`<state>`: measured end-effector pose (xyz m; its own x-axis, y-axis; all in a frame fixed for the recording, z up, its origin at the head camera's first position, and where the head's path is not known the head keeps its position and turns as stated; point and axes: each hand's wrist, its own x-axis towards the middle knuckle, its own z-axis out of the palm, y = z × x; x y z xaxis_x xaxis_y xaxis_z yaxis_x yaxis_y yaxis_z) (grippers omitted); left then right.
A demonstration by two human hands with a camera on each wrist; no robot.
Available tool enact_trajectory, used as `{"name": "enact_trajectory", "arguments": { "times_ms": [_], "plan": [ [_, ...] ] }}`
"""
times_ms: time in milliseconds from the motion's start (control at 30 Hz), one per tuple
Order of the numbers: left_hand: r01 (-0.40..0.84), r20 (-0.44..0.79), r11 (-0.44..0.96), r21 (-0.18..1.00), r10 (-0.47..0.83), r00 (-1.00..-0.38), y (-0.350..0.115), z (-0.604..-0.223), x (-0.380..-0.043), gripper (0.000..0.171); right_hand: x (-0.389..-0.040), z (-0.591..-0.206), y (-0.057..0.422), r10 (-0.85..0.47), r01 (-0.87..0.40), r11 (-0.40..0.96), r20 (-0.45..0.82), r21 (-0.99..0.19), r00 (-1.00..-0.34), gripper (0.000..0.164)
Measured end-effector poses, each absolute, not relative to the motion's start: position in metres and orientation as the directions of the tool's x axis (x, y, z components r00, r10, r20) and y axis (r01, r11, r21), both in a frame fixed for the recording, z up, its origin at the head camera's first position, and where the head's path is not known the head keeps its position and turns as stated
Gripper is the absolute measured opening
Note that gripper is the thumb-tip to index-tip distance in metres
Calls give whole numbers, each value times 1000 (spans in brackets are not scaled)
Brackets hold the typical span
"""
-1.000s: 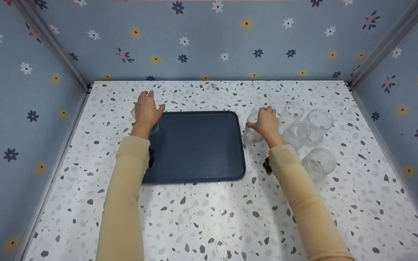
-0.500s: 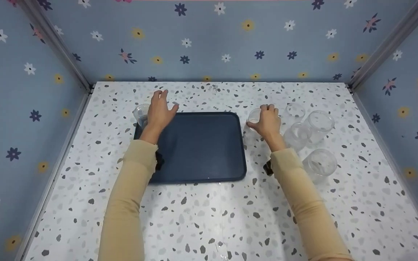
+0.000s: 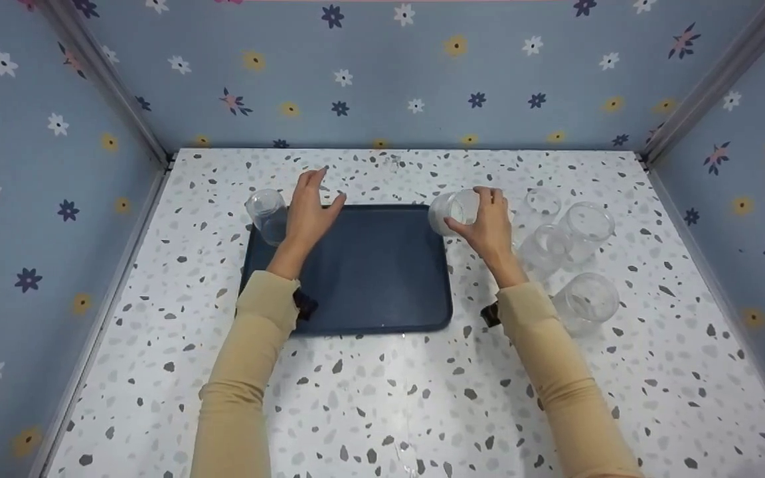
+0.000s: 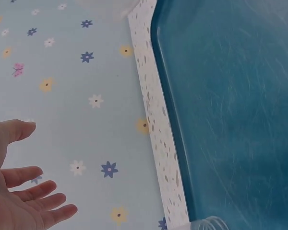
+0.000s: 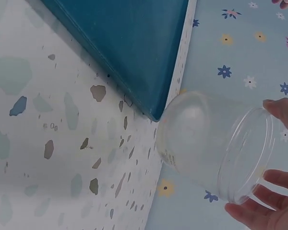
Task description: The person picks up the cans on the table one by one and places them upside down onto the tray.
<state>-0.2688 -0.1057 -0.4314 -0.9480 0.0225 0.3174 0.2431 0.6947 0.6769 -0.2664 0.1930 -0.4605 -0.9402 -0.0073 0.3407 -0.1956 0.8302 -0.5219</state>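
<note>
In the head view, the right hand [image 3: 490,229] had lifted the held jar [image 3: 443,216] and tipped it by the far right corner of the tray [image 3: 382,272], apart from four other jars [image 3: 587,299]; carrying had apparently begun. The left hand [image 3: 308,216] had drawn inward from the left jar [image 3: 267,209] at the far left corner. The left wrist view showed its fingers spread, holding nothing. In the right wrist view, thumb and fingers pinched the held jar's rim; whether its base touched the tray, I could not tell
</note>
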Motion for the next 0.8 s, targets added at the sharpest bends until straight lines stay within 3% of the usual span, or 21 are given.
{"name": "enact_trajectory", "arguments": {
  "times_ms": [433,800],
  "plan": [
    [316,383,595,739,14,-924,-93,-443,-258,49,-252,-458,177,-4,-370,654,487,-659,-874,64],
    [390,427,461,797,27,-904,-80,-450,-252,44,-236,-447,161,-17,-430,500,488,-752,-873,61]
  ]
}}
